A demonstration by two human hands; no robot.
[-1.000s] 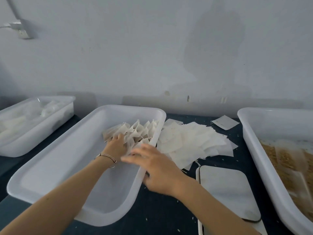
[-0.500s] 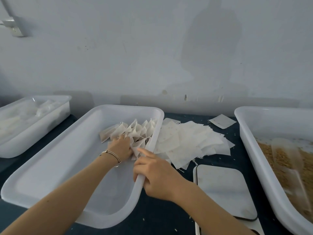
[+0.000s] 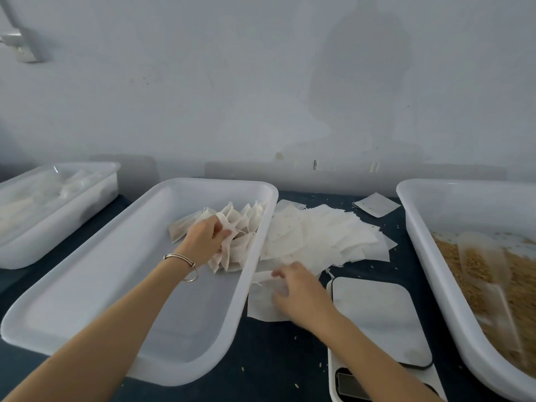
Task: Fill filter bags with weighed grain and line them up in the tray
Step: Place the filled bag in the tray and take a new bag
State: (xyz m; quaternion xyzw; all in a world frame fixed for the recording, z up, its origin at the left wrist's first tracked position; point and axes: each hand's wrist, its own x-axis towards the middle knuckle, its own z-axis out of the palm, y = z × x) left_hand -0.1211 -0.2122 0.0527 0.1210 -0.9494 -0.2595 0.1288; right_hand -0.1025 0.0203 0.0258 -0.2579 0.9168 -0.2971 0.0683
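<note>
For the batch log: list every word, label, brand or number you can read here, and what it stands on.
No readable text in this view.
Scale: its display at the lower edge is dark and blurred, no digits legible.
Filter bags, trays, grain bin and wall: no print visible.
</note>
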